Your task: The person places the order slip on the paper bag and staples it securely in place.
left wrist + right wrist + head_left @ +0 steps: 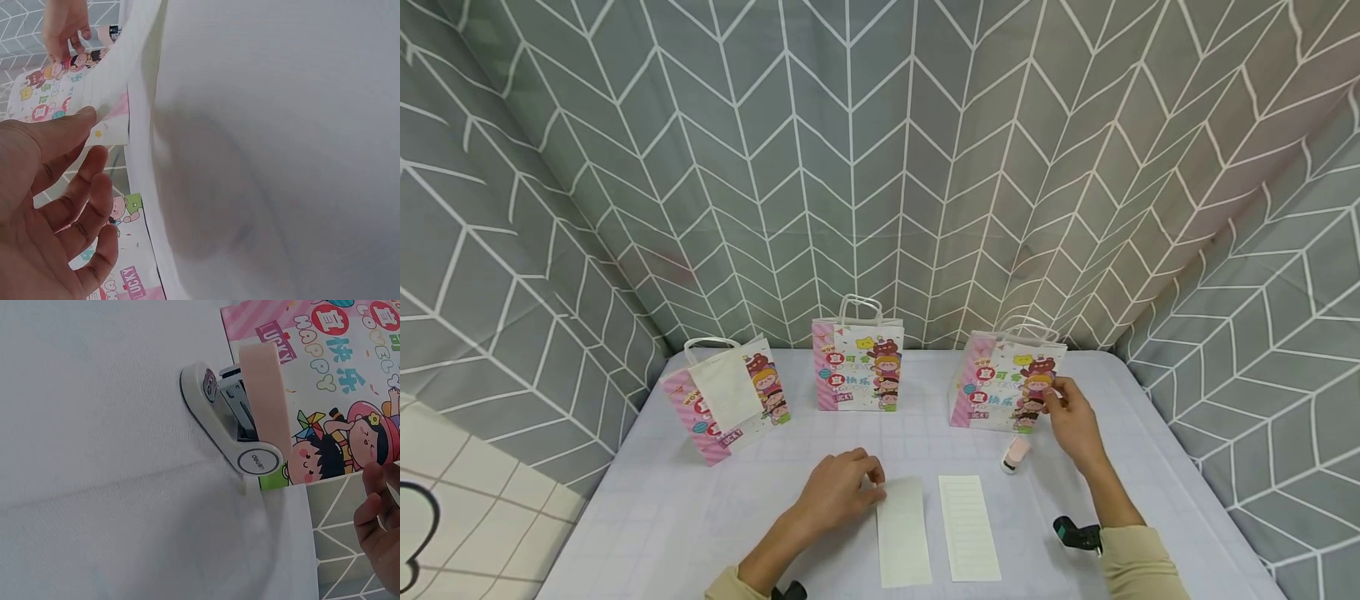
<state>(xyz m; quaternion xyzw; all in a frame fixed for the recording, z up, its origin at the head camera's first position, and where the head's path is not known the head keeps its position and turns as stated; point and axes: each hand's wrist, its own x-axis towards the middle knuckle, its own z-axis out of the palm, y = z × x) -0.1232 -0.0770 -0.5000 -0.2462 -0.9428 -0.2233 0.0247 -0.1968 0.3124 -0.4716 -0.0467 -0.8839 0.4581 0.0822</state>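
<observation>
My left hand (842, 492) pinches the top left corner of a plain pale paper strip (904, 537). In the left wrist view the strip (119, 69) curves up from under the thumb, with the other fingers loosely bent. At the right, a pink-and-white cartoon gift bag (1000, 383) stands upright, and my right hand (1072, 421) touches its right edge with the fingertips. In the right wrist view those fingers (373, 475) reach the bag's side, one of them apart from it. A pink and white stapler (265, 400) lies in front of this bag.
A second lined paper strip (970, 529) lies right of the first. Another matching gift bag (857, 367) stands at the back middle. The left gift bag (696, 408) sits turned, a white paper sheet (726, 387) covering part of its front. A patterned curtain (880, 167) hangs behind the table.
</observation>
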